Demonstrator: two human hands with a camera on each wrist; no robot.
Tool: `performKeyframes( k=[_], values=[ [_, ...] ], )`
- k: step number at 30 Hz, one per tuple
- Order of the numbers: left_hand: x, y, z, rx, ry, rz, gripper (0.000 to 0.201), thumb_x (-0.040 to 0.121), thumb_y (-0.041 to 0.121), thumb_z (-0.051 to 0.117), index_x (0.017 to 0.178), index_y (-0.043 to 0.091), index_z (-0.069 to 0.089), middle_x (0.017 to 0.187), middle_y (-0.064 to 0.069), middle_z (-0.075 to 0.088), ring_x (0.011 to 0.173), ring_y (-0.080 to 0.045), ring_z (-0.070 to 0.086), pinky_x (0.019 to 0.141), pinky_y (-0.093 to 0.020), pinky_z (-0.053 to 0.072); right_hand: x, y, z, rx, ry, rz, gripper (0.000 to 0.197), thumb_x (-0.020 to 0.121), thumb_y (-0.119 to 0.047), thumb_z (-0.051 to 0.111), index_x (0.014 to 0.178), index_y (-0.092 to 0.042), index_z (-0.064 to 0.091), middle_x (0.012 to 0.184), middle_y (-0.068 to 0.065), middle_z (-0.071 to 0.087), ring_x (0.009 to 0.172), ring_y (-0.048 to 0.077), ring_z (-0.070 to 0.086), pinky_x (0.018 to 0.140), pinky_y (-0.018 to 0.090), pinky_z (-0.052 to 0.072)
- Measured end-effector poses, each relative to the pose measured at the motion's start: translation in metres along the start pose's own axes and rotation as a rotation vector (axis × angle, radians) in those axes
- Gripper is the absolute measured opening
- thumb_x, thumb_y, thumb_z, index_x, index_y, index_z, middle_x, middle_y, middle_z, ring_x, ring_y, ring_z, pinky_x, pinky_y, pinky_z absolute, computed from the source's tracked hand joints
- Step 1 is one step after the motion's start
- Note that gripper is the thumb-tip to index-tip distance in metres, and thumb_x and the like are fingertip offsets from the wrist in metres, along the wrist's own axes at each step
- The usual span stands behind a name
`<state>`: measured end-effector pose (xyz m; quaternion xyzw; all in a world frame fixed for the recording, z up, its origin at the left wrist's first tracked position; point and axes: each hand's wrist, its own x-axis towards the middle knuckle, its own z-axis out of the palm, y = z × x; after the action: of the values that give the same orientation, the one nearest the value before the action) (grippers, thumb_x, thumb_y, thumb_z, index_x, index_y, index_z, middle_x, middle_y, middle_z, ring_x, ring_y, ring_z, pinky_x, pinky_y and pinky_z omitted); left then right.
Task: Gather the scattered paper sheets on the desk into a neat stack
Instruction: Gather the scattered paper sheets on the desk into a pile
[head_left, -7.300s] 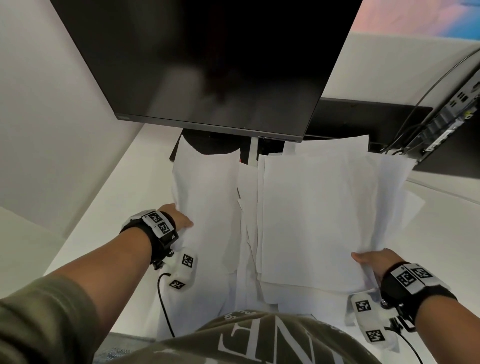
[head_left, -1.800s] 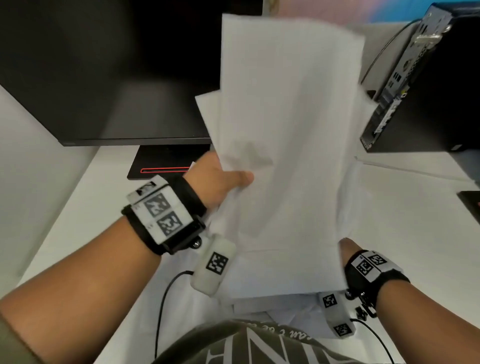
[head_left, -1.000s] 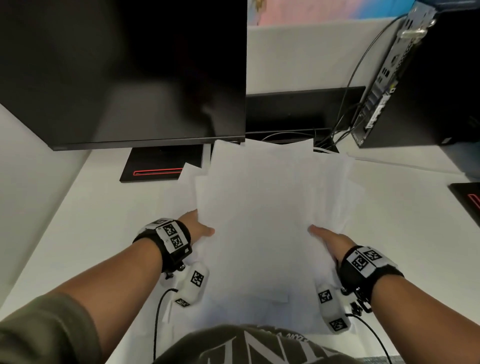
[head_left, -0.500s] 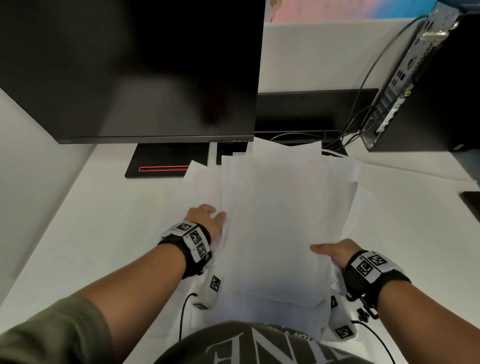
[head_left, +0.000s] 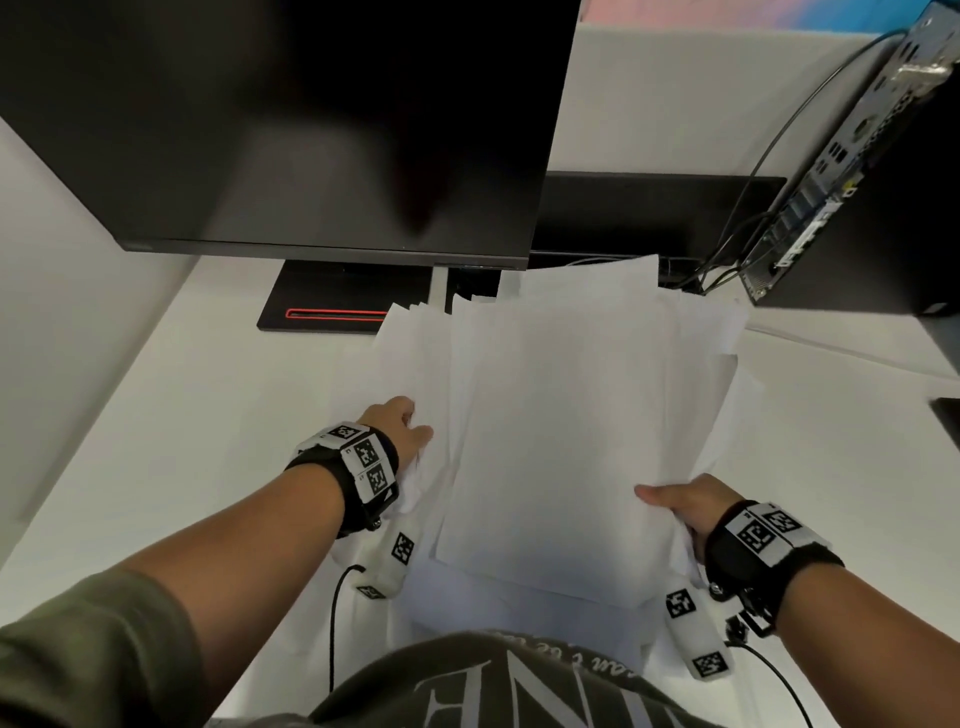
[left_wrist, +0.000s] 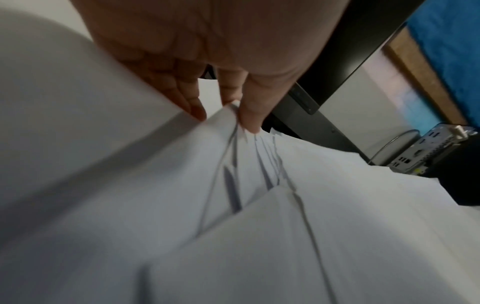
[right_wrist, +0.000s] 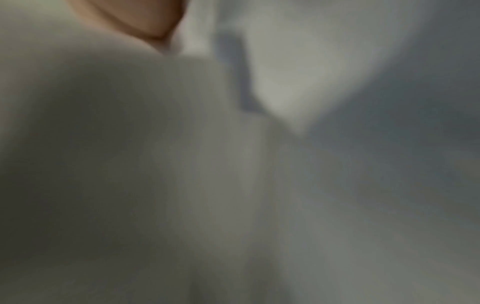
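A loose pile of white paper sheets (head_left: 566, 415) lies on the white desk (head_left: 197, 415), in the middle of its width and reaching from the near edge, where the person stands, back to the foot of the black monitor (head_left: 311, 124). The sheets overlap unevenly: their far corners fan out at different angles, and a few stick out on the left and right sides of the pile.

The left hand (head_left: 397, 428) is at the left edge of the pile. In the left wrist view its fingers (left_wrist: 249, 107) point down along the fanned edges of several sheets and touch them, fairly straight rather than curled; the sheet edges there are splayed apart, not aligned.

The right hand (head_left: 685, 506) is at the right near corner of the pile. Its thumb lies on top of the upper sheets while the fingers go under them, so it pinches that side of the paper. The right wrist view is a blur of pale paper with only a bit of skin at the top, and it shows nothing more of the grip.

Toward the far edge of the desk, the flat black monitor base with a red stripe (head_left: 337, 312) sits just left of the pile's far corners. A black computer case (head_left: 857, 171) with cables stands at the far right corner.
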<state>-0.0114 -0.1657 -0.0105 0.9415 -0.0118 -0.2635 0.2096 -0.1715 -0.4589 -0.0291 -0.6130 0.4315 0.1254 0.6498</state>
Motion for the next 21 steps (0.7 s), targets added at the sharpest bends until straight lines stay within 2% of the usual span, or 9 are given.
performKeyframes(
  k=[2,5,7,10,12,15,17,19,21],
  values=[
    [-0.002,-0.001,-0.001,-0.091,0.050,0.028,0.036,0.088,0.031,0.059,0.116,0.011,0.045,0.112,-0.011,0.055,0.091,-0.025,0.053,0.082,-0.031,0.043,-0.004,-0.005,0.003,0.022,-0.009,-0.018,0.033,0.064,-0.010,0.080,0.084,0.011,0.065,0.054,0.013,0.071,0.045,0.025,0.067,0.049,0.026,0.054],
    [-0.001,-0.005,-0.011,-0.182,0.037,-0.083,0.065,0.080,0.037,0.069,0.132,0.011,0.041,0.130,-0.010,0.053,0.115,-0.027,0.053,0.097,-0.033,0.042,-0.008,-0.013,0.007,0.030,-0.003,-0.023,0.008,0.080,0.000,0.066,0.080,0.008,0.063,0.044,0.007,0.066,0.034,0.018,0.061,0.035,0.016,0.044],
    [0.002,-0.010,-0.017,-0.076,-0.022,-0.159,0.073,0.074,0.050,0.070,0.128,0.008,0.048,0.129,-0.010,0.056,0.117,-0.029,0.054,0.099,-0.035,0.044,-0.006,-0.014,0.012,0.017,-0.025,-0.020,0.023,0.072,-0.004,0.073,0.085,0.013,0.065,0.051,0.010,0.069,0.048,0.024,0.067,0.049,0.023,0.053],
    [0.001,-0.012,-0.020,0.101,-0.062,-0.156,0.073,0.071,0.061,0.065,0.119,0.007,0.055,0.119,-0.011,0.062,0.107,-0.029,0.058,0.094,-0.037,0.049,-0.001,-0.013,0.021,-0.037,-0.045,0.016,0.069,0.033,-0.020,0.088,0.092,0.011,0.069,0.078,0.022,0.072,0.082,0.039,0.067,0.084,0.047,0.053],
    [-0.003,-0.010,-0.017,0.194,-0.037,-0.156,0.075,0.071,0.064,0.062,0.121,0.009,0.053,0.121,-0.012,0.058,0.107,-0.029,0.057,0.094,-0.038,0.049,-0.002,-0.016,0.026,-0.090,-0.033,0.022,0.056,0.050,-0.021,0.084,0.095,0.008,0.069,0.087,0.025,0.071,0.084,0.040,0.067,0.084,0.047,0.053],
    [-0.009,-0.008,-0.008,0.144,0.004,-0.162,0.079,0.074,0.057,0.065,0.132,0.009,0.040,0.131,-0.015,0.047,0.115,-0.032,0.052,0.097,-0.040,0.047,-0.005,-0.019,0.030,-0.178,-0.025,0.003,0.027,0.073,-0.012,0.074,0.093,0.005,0.067,0.078,0.016,0.067,0.072,0.030,0.063,0.065,0.029,0.049],
    [-0.011,-0.008,-0.005,0.028,0.026,-0.167,0.080,0.075,0.048,0.069,0.134,0.008,0.033,0.132,-0.014,0.048,0.117,-0.032,0.051,0.096,-0.039,0.046,-0.007,-0.018,0.036,-0.226,-0.024,-0.002,0.025,0.074,-0.007,0.073,0.094,0.006,0.066,0.081,0.015,0.067,0.079,0.031,0.064,0.074,0.031,0.050],
    [-0.012,-0.009,-0.010,-0.104,0.038,-0.204,0.088,0.074,0.043,0.073,0.139,0.007,0.027,0.137,-0.014,0.046,0.122,-0.033,0.049,0.100,-0.039,0.044,-0.006,-0.014,0.040,-0.239,-0.019,-0.013,0.032,0.071,-0.007,0.076,0.098,0.007,0.066,0.093,0.021,0.070,0.092,0.036,0.065,0.091,0.040,0.050],
    [-0.010,-0.014,-0.018,-0.231,0.020,-0.259,0.095,0.071,0.042,0.077,0.142,0.006,0.025,0.141,-0.014,0.044,0.126,-0.033,0.046,0.104,-0.038,0.041,-0.005,-0.010,0.039,-0.230,-0.028,-0.014,0.035,0.068,-0.008,0.078,0.098,0.007,0.067,0.100,0.024,0.070,0.096,0.038,0.065,0.096,0.048,0.048]
  ],
)
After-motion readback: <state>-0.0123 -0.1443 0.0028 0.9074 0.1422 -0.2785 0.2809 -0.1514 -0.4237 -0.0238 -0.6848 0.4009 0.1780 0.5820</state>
